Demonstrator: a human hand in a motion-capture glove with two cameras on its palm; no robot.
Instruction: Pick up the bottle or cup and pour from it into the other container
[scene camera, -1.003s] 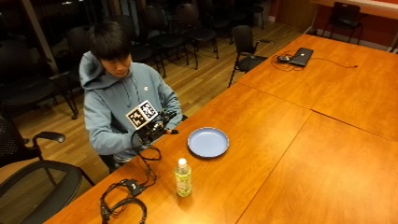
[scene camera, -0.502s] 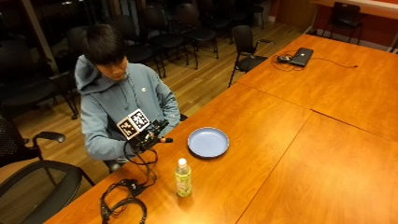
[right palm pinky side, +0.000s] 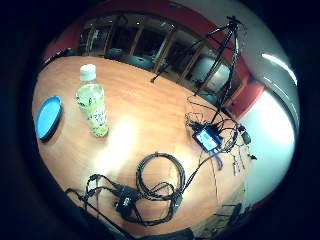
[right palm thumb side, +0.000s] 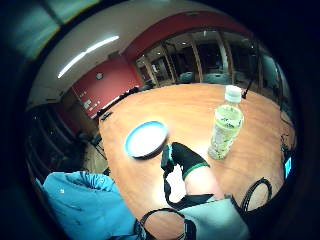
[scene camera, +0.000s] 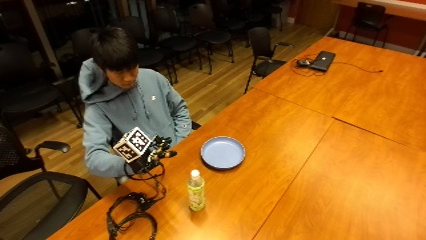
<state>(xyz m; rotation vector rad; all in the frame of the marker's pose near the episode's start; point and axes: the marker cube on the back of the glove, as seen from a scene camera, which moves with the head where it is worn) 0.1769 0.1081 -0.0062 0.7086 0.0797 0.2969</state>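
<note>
I am holding my gloved right hand (scene camera: 154, 152) up at the table's (scene camera: 299, 150) near edge, just short of the bottle (scene camera: 196, 190); I cannot tell whether its fingers are spread or curled, and nothing is sitting in it. The bottle is standing upright on the table with its white cap on, beside the coiled black cable (scene camera: 130, 220). Just beyond the bottle, the blue plate (scene camera: 223, 152) is lying flat. Far past the bottle, a laptop (scene camera: 323, 60) is resting on the table.
</note>
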